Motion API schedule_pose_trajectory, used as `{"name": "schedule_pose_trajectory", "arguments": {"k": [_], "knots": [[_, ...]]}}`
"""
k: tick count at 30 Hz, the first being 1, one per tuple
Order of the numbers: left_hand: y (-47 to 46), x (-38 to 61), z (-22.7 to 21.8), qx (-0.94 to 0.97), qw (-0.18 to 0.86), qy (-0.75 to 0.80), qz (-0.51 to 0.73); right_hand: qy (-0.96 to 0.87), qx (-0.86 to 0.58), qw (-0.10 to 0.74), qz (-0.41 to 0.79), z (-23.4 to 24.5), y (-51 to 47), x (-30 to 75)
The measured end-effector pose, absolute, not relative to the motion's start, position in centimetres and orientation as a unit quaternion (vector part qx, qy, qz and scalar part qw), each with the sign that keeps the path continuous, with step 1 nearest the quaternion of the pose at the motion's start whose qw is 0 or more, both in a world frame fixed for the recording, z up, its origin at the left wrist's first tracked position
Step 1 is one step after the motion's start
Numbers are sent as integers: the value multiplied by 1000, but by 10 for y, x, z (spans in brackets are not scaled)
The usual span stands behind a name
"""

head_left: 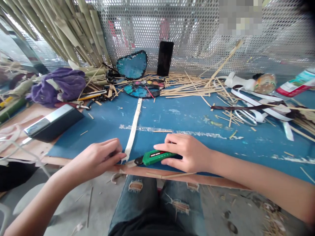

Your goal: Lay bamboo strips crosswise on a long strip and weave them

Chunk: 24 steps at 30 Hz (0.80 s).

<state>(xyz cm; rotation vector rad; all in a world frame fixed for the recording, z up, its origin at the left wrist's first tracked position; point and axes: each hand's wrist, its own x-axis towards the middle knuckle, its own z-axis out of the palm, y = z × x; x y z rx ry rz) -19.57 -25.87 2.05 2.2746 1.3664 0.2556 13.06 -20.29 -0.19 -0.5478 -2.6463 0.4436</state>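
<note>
My right hand (184,152) is closed around a green utility knife (156,158) just above the table's front edge. The knife's blade (130,164) points left, close to the near end of a pale flat strip (134,126). That strip runs away from me across the blue table surface. At its near end my left hand (104,154) is closed, with thumb and fingers pressed together. Whether the left fingers pinch the strip or something thinner is hidden.
A dark phone (164,59) leans against the perforated metal panel. Thin bamboo sticks (187,88) lie across the back. To the left are a purple cloth (59,86), a box-shaped device (54,123) and upright bamboo poles (81,32). Ribbons (261,105) and a bottle (296,82) lie right.
</note>
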Motion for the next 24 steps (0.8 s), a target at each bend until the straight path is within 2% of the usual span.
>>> {"name": "schedule_pose_trajectory", "arguments": {"k": [7, 13, 17, 21, 24], "knots": [[-261, -198, 18, 820, 264, 492, 128, -960, -202, 173, 82, -2, -208, 121], [-264, -197, 18, 837, 277, 451, 140, -961, -258, 102, -4, 7, -224, 120], [-265, -197, 23, 842, 282, 441, 128, -957, -272, 94, -24, 10, -231, 121], [-271, -202, 28, 844, 330, 398, 140, -955, -277, 93, -53, 9, -223, 123], [-280, -197, 23, 853, 245, 444, 124, -950, -278, 106, -94, 9, -205, 131]]}}
